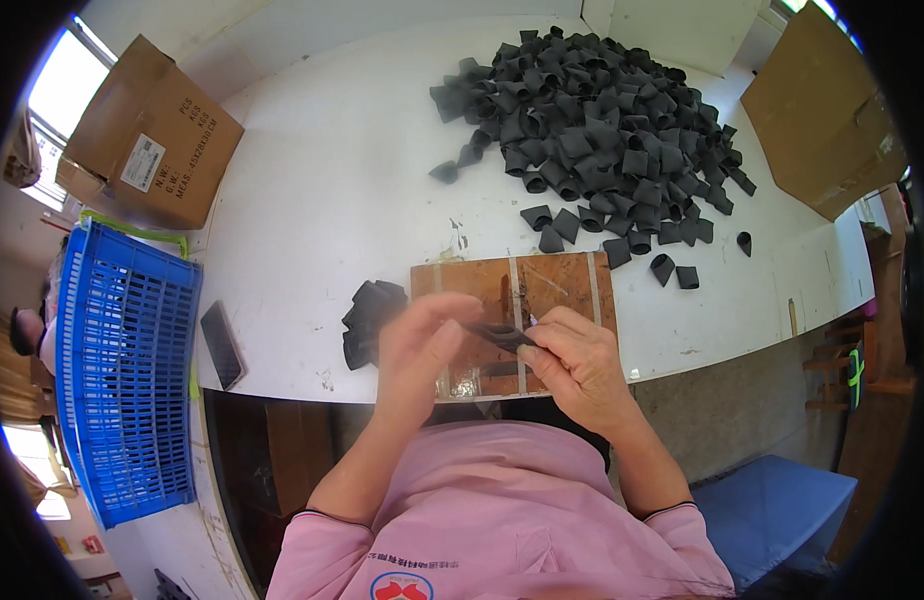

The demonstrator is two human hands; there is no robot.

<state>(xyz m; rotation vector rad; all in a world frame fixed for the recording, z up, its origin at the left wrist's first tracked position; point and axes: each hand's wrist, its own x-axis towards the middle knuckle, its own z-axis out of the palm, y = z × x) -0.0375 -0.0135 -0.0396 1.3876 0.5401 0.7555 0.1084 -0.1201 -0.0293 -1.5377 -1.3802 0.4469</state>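
Over a brown wooden board (567,275) at the table's near edge, a short black tube-like piece (502,336) is between my hands. My right hand (580,362) is closed on its right end, thumb below and fingers bent above. A small whitish-purple tip (532,320) shows by the right fingers; what it belongs to is hidden. My left hand (422,345) is at the piece's left end, blurred by motion, so its grip is unclear. Left of the board, partly behind my left hand, lies a small stack of black pieces (367,318).
A large heap of black tube pieces (612,140) covers the far right of the white table (312,200). A phone (221,345) lies at the left edge, beside a blue plastic basket (132,370). Cardboard boxes stand at far left (147,140) and far right (827,110). A blue stool (777,510) is at lower right.
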